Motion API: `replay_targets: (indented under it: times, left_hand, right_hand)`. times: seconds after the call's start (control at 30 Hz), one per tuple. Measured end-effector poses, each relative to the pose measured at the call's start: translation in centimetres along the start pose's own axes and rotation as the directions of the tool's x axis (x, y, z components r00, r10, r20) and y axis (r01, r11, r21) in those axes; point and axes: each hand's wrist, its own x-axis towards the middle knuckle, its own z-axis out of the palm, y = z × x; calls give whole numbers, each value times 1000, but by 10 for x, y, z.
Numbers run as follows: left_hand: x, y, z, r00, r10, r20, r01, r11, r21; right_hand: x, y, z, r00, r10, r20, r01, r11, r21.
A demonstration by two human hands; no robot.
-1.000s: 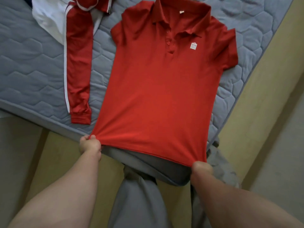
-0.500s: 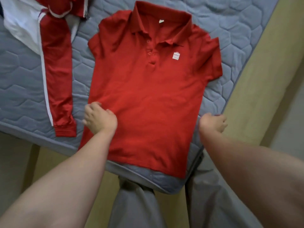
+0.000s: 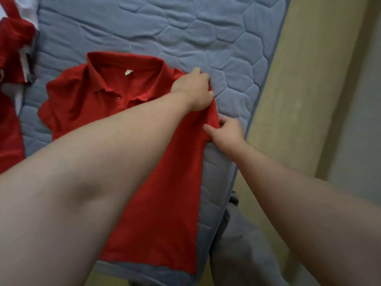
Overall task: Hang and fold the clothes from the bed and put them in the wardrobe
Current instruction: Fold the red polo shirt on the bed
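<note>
Red-and-white garment (image 3: 12, 58): one, bunched at the far left edge of the mattress, cut off by the frame and apart from the polo.
Red polo shirt (image 3: 165, 182): one, lying front up on the mattress with its collar away from the person and its hem by the near edge. The sleeve on the left lies spread flat.
Button (image 3: 118, 99): one visible on the placket.
Collar label (image 3: 128, 72): one small white tab inside the neck.
Left hand (image 3: 193, 89): its arm crosses over the shirt body. The fingers are curled down, gripping the fabric at the shoulder on the shirt's right-hand side.
Right hand (image 3: 226, 133): just below the left hand. Thumb and fingers are drawn narrow, pinching the edge of that same sleeve.
Hands counted: two, both on the one sleeve, close together but not touching.
Mattress (image 3: 206, 27): one, blue-grey and quilted.
Grey trousers (image 3: 237, 244): the person's own, at the mattress corner.
Floor (image 3: 299, 79): a pale yellow strip to the right of the mattress.
</note>
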Motion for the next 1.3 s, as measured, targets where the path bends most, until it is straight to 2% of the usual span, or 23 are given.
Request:
replay_targets:
  times: [0.03,0.13,0.27,0.43,0.5,0.63,0.73,0.83,0.9,0.93,0.97,1.0,1.07,1.1,1.17,1.23,1.3]
  left_hand:
    - [7,7,-3,999,6,38,-8,999,50]
    - [23,23,-13,991,26,129,-42,992,119]
    - [29,41,-25,956,167,241,-193,977,89]
    - [12,62,-27,917,359,175,-372,927,47]
    - [1,65,-19,912,378,162,-390,919,54]
    - [-19,63,-3,943,302,140,-303,953,-15]
    - [-38,57,0,978,203,42,-194,967,-164]
    - [-64,37,-1,988,-80,-131,16,903,-428]
    - [-79,15,2,925,-326,-196,139,769,-624]
    - [-88,3,6,881,-432,-191,192,697,-691]
    - [-97,-9,10,839,-511,-187,226,640,-735]
    - [-106,-22,14,800,-572,-181,255,597,-760]
    - [-122,-47,25,744,-648,-165,315,557,-769]
    - [-128,-59,32,728,-669,-152,350,553,-756]
    - [-135,-81,43,715,-686,-131,408,562,-719]
    - [-138,-102,50,733,-674,-94,445,579,-684]
    - [-140,-119,54,769,-637,-52,471,620,-627]
  right_hand:
    - [2,4,-2,1000,1,4,-1,1000,9]
    - [1,11,-9,989,130,-73,-123,988,88]
    - [-7,14,-8,966,218,-137,-206,974,99]
    - [-19,2,2,932,325,-162,-290,935,205]
    - [-25,2,7,937,322,-135,-279,923,265]
    - [-33,14,14,944,304,-127,-262,926,272]
    - [-48,12,13,936,263,-232,-212,951,225]
    - [-66,7,20,936,104,-335,-81,993,82]
    - [-75,2,26,914,-149,-377,72,975,-213]
    - [-78,2,30,889,-305,-341,160,905,-395]
    - [-80,2,36,851,-453,-267,248,793,-556]
    - [-81,4,43,802,-570,-179,326,669,-668]
    - [-85,4,54,722,-691,37,459,437,-774]
    - [-87,4,59,711,-686,157,514,354,-781]
    - [-90,3,66,749,-538,387,586,264,-766]
    - [-90,0,72,789,-324,522,605,261,-752]
    - [-87,-4,78,818,-197,541,576,298,-761]
